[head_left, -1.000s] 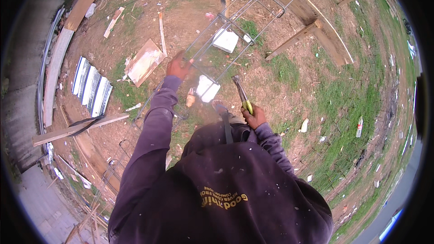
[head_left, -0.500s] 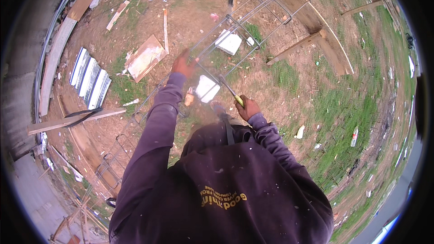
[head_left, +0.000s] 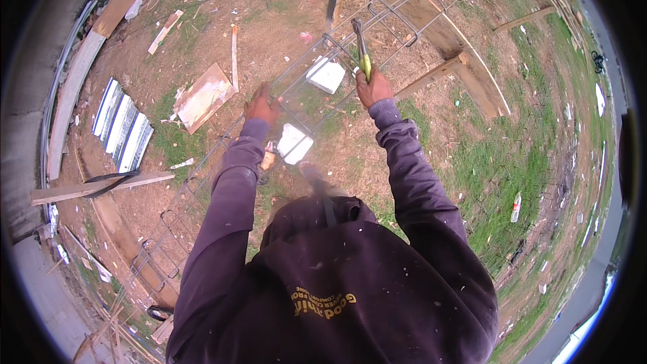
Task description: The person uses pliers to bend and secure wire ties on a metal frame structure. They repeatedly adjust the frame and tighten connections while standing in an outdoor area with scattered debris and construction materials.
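A long rebar cage (head_left: 397, 10) of thin steel bars and square ties runs diagonally from the upper right down to the lower left, under my left arm. My left hand (head_left: 261, 104) is closed on its left-side bar, about mid-length. In my right hand (head_left: 375, 89) is a pair of pincers (head_left: 362, 44) with yellow-green handles, gripped low. The pincers point away from me, and their dark jaws overlap the cage near a tie; whether they touch it I cannot tell. Two white blocks, a nearer block (head_left: 294, 143) and a farther block (head_left: 326, 75), show beneath the bars.
A wooden board frame (head_left: 465, 61) lies at the upper right. To the left are a corrugated metal sheet (head_left: 125, 125), a wooden panel (head_left: 204, 98) and a plank (head_left: 108, 187) with a black strap. A plastic bottle (head_left: 516, 207) lies on the grass at right.
My right hand has moved forward with the pincers, from near my body to beside the farther white block. My left hand stays at the cage. The view has shifted slightly.
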The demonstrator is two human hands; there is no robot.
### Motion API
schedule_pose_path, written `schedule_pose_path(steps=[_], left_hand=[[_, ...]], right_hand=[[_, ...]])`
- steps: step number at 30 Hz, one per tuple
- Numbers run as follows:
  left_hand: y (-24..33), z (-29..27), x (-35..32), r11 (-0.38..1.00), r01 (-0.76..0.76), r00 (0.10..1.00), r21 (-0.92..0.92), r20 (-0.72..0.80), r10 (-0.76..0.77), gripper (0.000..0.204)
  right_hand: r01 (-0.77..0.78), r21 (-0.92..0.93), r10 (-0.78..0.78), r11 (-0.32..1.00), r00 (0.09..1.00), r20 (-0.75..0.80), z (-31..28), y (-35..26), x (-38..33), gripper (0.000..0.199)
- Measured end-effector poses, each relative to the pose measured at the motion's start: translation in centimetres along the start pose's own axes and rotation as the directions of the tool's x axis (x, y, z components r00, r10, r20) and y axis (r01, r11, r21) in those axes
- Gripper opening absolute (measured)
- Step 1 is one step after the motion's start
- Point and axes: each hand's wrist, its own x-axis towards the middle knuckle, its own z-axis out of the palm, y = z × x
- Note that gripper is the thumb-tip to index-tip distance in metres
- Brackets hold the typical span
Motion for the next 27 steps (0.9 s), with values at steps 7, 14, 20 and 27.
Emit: schedule_pose_path(steps=[7,14,20,27], left_hand=[[-1.1,0.8,0.7,0.999,0.033,0.999,-0.006,0.031,-0.033,0.072],[-2.3,0.9,0.8,0.993,-0.081,0.997,-0.088,-0.011,0.081,0.074],[-1.5,0.0,0.1,0.998,-0.066,0.998,0.004,-0.013,0.066,0.071],[-0.8,-0.2,-0.1,0.999,-0.046,0.999,0.004,-0.005,0.046,0.070]], right_hand=[[-0.006,-0.164,0.045,0.986,0.971,0.233,3.0,-3.2,3.6,0.043],[0.111,0.208,-0.143,0.972,0.979,0.146,3.4,0.2,-7.6,0.035],[0.068,0.072,-0.088,0.995,0.945,0.314,3.4,3.5,-16.8,0.030],[0.068,-0.053,-0.046,0.996,0.939,0.340,3.3,4.7,-17.3,0.026]])
